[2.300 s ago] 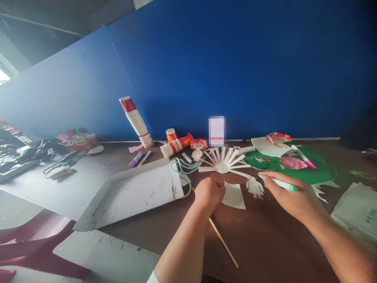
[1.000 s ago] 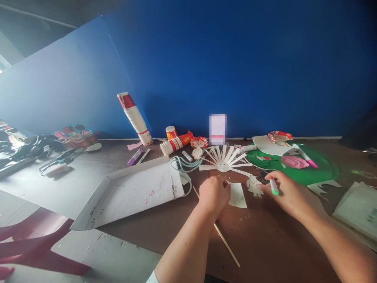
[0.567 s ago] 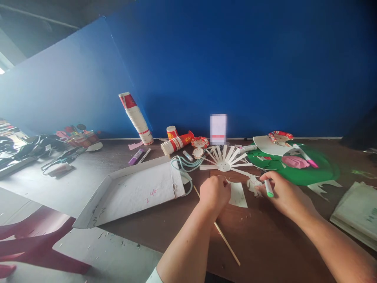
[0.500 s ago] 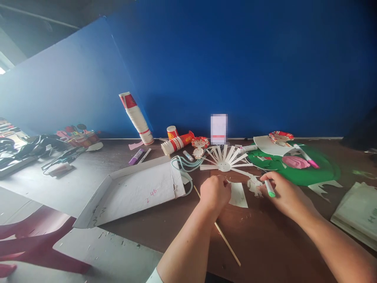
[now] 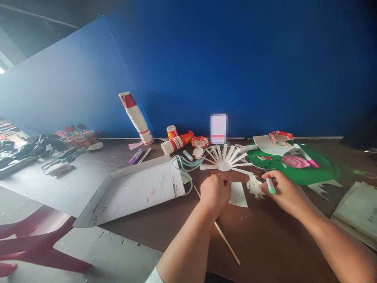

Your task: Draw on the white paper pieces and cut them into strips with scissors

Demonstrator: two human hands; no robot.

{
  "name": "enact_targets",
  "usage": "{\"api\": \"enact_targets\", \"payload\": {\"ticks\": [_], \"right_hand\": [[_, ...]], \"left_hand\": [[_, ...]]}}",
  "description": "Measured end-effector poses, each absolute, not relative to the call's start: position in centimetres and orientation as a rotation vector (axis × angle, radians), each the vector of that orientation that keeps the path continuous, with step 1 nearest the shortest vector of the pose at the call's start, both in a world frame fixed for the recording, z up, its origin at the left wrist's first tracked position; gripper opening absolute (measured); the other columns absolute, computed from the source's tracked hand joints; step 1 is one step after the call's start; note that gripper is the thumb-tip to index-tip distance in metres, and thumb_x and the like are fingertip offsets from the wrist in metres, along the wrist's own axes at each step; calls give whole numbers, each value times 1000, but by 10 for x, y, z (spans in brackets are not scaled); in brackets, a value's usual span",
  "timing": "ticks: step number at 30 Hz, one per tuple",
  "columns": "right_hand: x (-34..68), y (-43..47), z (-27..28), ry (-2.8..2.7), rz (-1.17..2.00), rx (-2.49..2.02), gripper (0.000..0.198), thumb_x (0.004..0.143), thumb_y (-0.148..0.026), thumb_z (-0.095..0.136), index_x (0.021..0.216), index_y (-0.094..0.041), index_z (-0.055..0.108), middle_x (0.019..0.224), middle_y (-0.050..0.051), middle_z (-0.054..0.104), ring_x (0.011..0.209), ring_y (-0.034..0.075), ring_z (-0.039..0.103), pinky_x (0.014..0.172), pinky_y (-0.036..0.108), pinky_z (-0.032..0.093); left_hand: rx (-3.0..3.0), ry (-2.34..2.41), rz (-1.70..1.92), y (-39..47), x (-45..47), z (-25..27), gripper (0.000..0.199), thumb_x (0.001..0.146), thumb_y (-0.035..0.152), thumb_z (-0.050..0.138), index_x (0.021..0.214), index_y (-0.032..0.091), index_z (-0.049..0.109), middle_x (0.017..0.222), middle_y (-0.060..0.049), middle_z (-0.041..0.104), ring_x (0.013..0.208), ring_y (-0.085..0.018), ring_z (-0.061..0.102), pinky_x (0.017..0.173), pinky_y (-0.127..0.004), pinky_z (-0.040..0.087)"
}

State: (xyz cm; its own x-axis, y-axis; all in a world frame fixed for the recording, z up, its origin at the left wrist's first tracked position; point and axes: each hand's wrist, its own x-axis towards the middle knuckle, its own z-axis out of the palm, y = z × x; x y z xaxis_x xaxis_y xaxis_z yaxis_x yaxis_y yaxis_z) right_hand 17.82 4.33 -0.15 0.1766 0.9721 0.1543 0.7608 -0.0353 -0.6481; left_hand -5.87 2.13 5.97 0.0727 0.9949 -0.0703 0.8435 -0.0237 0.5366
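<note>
My left hand (image 5: pixel 215 192) is closed above the brown table, its fingers curled at the left edge of a small white paper piece (image 5: pixel 239 195). Whatever lies inside those fingers is hidden from view. Between thumb and fingers, my right hand (image 5: pixel 283 192) grips a white marker with a green end (image 5: pixel 270 186). Just left of that hand lies a white paper figure cutout (image 5: pixel 255 186). Beyond both hands sits a paper cup cut into spread strips (image 5: pixel 224 166), with a small face drawn on its base. A thin wooden stick (image 5: pixel 227 243) runs past under my left wrist.
A white box lid (image 5: pixel 132 192) rests on the left. Stacked paper cups (image 5: pixel 137 120) lean by the blue partition (image 5: pixel 235 59). Red cups (image 5: pixel 182 141) lie at the back. On the right are a green round sheet (image 5: pixel 321 165), a pink marker (image 5: pixel 306 156) and a paper pack (image 5: pixel 355 212).
My right hand has shifted very slightly at the paper figure cutout, still with the marker. My left hand stays almost where it was.
</note>
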Motion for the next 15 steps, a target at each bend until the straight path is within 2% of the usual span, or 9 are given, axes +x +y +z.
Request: {"api": "enact_targets", "payload": {"ticks": [3,5,7,10,12,15], "right_hand": [[175,40,12,-1565,570,-1811,32,67,-48,67,91,-27,68,92,6,77,83,29,71,70,38,50],[172,36,24,-1506,657,-1766,33,67,-52,70,89,-28,68,85,2,75,76,26,68,66,36,48],[168,32,34,-1388,858,-1712,36,67,-56,75,89,-28,67,70,-1,67,63,21,60,56,31,42],[162,26,46,-1176,1191,-1519,38,67,-52,82,90,-27,64,62,-1,56,56,17,48,47,28,31],[158,22,50,-1083,1279,-1436,37,66,-47,84,89,-27,62,62,-1,50,53,15,42,44,28,25],[149,19,51,-1035,1310,-1410,39,64,-46,86,87,-27,61,64,-2,48,54,13,39,44,27,27]], "left_hand": [[1921,1808,497,22,-58,58,27,91,32,52,97,24,78,101,-7,77,96,-23,70,82,-29,50],[1902,1787,543,22,-58,58,27,90,31,53,97,24,78,101,-7,77,96,-23,69,83,-30,50],[1843,1735,611,23,-58,58,25,89,30,56,97,23,79,101,-6,77,95,-22,69,84,-29,50],[1691,1583,698,24,-59,60,23,88,33,61,94,21,80,89,-4,76,84,-19,67,78,-27,49],[1577,1444,739,25,-60,60,26,87,40,66,92,19,80,79,-2,72,75,-15,62,71,-25,47],[1437,1274,802,27,-62,59,29,85,44,71,91,17,80,71,1,66,64,-10,53,65,-22,43]]}}
